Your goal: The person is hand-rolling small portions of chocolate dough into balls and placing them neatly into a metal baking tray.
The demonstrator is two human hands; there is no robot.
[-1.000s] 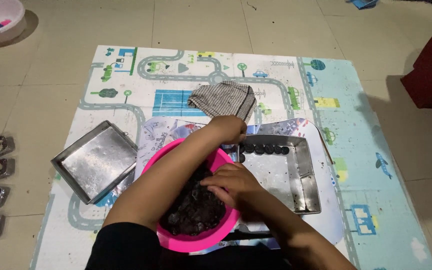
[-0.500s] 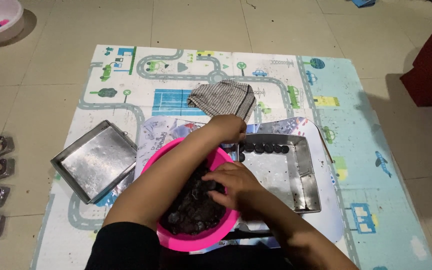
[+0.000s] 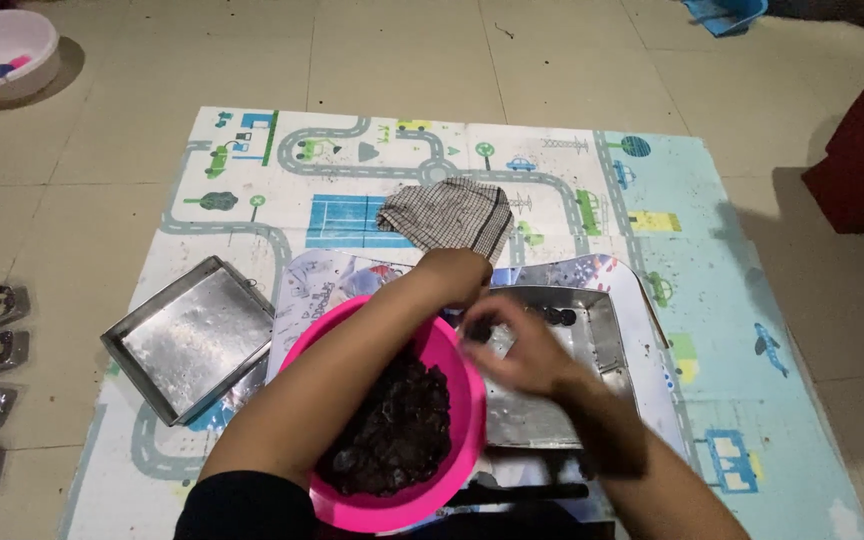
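Our left hand [image 3: 455, 275] curls over the far rim of the pink bowl [image 3: 457, 440] of dark pieces. Our right hand [image 3: 512, 345], blurred, hovers with fingers loosely spread over the metal tray [image 3: 607, 350]; we cannot tell whether it holds anything.

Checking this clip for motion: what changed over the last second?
The right hand moved out of the pink bowl to over the metal tray, blurred; any grip unclear. The left hand stayed on the bowl's far rim. Empty tray and checked cloth unchanged.
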